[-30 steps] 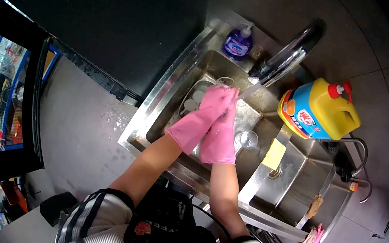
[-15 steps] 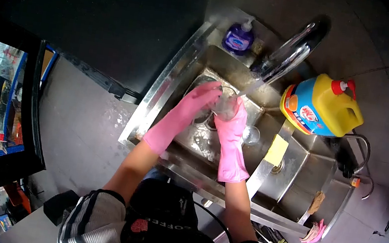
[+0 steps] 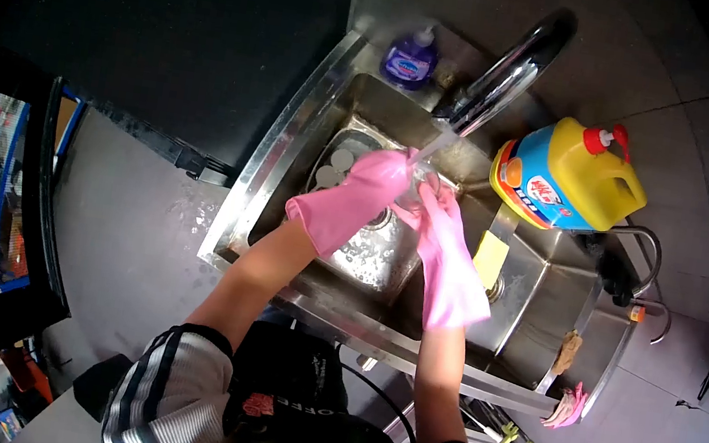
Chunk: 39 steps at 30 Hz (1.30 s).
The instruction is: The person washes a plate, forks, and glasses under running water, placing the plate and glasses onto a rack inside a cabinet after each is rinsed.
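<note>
right grip (image 3: 431,203) curled round glass (image 3: 419,187); left grip (image 3: 386,174) touching, opening hidden; steel sink (image 3: 350,319) below, grey floor (image 3: 124,216) beside.

Arms (image 3: 268,268) outstretched, left hand (image 3: 383,176) just beside right hand (image 3: 437,213)

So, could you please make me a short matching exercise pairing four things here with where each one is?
Things:
1. Pink rubber gloves
2. Clear cup
3. Purple pump bottle
4. Flat yellow pad

Places:
A. On the sink divider
B. Held between the hands
C. On the ledge at the back of the sink
D. Worn on the left hand and right hand

Pairs: 1-D, 2-B, 3-C, 4-A
</note>
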{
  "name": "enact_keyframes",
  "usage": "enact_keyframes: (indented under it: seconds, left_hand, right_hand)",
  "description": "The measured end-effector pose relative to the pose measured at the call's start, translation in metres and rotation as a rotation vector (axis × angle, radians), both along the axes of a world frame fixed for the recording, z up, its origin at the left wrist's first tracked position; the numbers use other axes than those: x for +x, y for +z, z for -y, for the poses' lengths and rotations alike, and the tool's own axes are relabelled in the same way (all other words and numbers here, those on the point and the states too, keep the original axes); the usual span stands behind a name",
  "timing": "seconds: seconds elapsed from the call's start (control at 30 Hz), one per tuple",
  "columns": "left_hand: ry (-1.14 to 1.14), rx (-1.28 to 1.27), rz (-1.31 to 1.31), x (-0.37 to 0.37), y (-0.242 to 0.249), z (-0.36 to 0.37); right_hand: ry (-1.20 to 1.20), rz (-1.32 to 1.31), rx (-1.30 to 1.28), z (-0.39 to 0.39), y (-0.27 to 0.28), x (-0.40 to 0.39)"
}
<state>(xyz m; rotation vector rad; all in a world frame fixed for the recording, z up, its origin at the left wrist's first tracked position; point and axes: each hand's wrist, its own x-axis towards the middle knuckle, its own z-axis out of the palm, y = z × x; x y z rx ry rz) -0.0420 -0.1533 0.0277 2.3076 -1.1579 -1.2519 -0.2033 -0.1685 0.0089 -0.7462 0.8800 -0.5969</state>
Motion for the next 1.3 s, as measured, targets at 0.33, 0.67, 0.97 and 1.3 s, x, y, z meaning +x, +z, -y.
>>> enact_keyframes:
  seconds: [0.33,0.67,0.97,1.3]
  left_hand:
    - [0.916,-0.227,-1.445,0.024,-0.046,-0.037]
    - [0.899,-0.651,-1.793,0.012,-0.087,-0.006]
    - [1.191,-0.744,-1.147,0.032,-0.163,0.014]
    - [0.607,-1.272,0.011,0.044,-0.034,-0.01]
  right_hand:
    - [0.301,-1.108,-0.557,-0.006,0.056,0.063]
    - [0.003,-0.296,-0.565,-0.007,0.034,0.029]
    - [-0.164,-0.18,-0.348,-0.034,0.008,-0.043]
    - [-0.105,-0.181,-0.274,-0.053,-0.005,-0.053]
